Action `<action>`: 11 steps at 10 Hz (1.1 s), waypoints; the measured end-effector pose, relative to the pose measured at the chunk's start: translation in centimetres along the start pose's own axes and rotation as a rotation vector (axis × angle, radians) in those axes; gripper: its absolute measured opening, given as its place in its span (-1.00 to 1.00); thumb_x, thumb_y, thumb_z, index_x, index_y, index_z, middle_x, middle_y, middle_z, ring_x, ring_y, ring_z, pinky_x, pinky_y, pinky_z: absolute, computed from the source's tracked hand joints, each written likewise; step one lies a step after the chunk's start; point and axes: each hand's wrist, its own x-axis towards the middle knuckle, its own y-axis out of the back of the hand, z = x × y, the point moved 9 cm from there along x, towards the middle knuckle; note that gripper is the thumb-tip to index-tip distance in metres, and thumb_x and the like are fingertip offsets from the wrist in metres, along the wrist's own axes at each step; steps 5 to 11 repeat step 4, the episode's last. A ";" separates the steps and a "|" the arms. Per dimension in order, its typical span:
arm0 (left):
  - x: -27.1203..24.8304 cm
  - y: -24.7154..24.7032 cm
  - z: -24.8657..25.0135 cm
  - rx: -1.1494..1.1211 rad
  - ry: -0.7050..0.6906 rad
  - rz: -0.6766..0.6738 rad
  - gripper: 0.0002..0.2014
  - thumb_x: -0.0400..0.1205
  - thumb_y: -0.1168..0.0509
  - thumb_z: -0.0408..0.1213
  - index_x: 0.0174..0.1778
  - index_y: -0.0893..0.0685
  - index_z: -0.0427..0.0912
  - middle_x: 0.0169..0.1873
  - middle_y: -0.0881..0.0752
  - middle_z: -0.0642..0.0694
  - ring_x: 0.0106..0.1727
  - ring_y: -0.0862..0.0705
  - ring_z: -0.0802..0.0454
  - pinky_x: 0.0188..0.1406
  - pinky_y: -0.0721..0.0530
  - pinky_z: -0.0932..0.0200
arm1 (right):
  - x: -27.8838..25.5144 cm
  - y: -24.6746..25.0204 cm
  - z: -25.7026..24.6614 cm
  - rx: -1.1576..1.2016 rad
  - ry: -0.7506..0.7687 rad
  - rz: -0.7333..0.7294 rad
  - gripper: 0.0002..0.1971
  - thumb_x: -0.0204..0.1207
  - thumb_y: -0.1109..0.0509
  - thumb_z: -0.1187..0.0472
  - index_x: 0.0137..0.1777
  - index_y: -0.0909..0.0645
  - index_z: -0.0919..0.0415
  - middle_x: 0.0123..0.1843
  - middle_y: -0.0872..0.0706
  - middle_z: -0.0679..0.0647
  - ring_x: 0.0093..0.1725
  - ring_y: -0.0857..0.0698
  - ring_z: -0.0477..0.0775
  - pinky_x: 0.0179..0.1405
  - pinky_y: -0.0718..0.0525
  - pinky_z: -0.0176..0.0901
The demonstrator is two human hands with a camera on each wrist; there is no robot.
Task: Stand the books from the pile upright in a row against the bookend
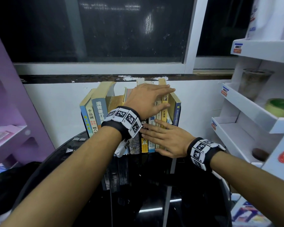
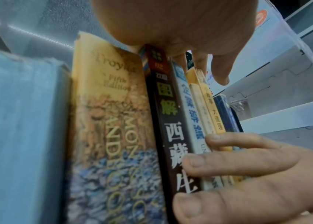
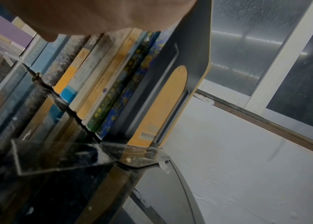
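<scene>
A row of books [image 1: 97,112] stands upright, spines facing me, on a glossy black table [image 1: 154,194] by the white wall. A dark bookend [image 1: 177,112] closes the row's right end; the right wrist view shows its arched cut-out [image 3: 186,45]. My left hand [image 1: 147,99] lies across the tops of the right-hand books, fingers straight and reaching toward the bookend. My right hand [image 1: 164,138] lies flat against the lower spines, fingers pointing left. In the left wrist view, its fingers [image 2: 228,159] touch the dark and pale spines. The leftmost books lean slightly left.
A purple shelf unit [image 1: 7,104] stands at the left. At the right, a white tiered rack [image 1: 246,105] holds a glass cup [image 1: 252,82] and a green roll [image 1: 279,107]. A dark window [image 1: 121,30] sits above the wall ledge.
</scene>
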 end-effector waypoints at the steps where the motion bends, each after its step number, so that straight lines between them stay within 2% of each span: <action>1: -0.6 0.6 0.1 -0.084 0.002 -0.003 -0.51 0.66 -0.19 0.10 0.53 -0.45 0.12 0.47 -0.53 0.09 0.48 -0.48 0.09 0.46 -0.32 0.06 | 0.0 0.7 -0.1 0.023 -0.020 -0.014 -0.38 0.68 -0.09 -0.10 0.65 -0.27 0.22 0.71 -0.18 0.12 0.72 -0.04 0.14 0.66 -0.01 0.25; 2: -1.9 0.9 0.3 -0.126 -0.009 -0.032 -0.52 0.68 -0.16 0.08 0.54 -0.44 0.09 0.51 -0.49 0.07 0.51 -0.44 0.08 0.52 -0.31 0.02 | 0.1 1.4 -0.4 0.050 -0.041 -0.024 -0.40 0.68 -0.09 -0.09 0.63 -0.32 0.21 0.69 -0.25 0.13 0.71 -0.11 0.15 0.65 -0.03 0.25; 3: -3.7 1.8 0.3 -0.140 -0.006 -0.016 -0.52 0.69 -0.13 0.10 0.54 -0.43 0.10 0.51 -0.48 0.06 0.53 -0.41 0.08 0.54 -0.33 -0.06 | 0.1 2.5 -0.9 0.079 -0.079 -0.017 -0.42 0.66 -0.12 -0.09 0.60 -0.37 0.20 0.64 -0.36 0.16 0.66 -0.25 0.18 0.62 -0.13 0.21; 4: -5.8 3.3 -0.2 -0.171 0.021 0.056 -0.53 0.68 -0.09 0.09 0.52 -0.44 0.10 0.48 -0.52 0.04 0.51 -0.43 0.07 0.51 -0.37 -0.09 | 0.3 5.0 -0.1 0.089 -0.189 0.056 -0.45 0.63 -0.11 -0.09 0.51 -0.51 0.19 0.54 -0.51 0.14 0.57 -0.43 0.17 0.59 -0.29 0.14; 11: -5.8 3.3 -0.2 -0.171 0.021 0.056 -0.53 0.68 -0.09 0.09 0.52 -0.44 0.10 0.48 -0.52 0.04 0.51 -0.43 0.07 0.51 -0.37 -0.09 | 0.3 5.0 -0.1 0.089 -0.189 0.056 -0.45 0.63 -0.11 -0.09 0.51 -0.51 0.19 0.54 -0.51 0.14 0.57 -0.43 0.17 0.59 -0.29 0.14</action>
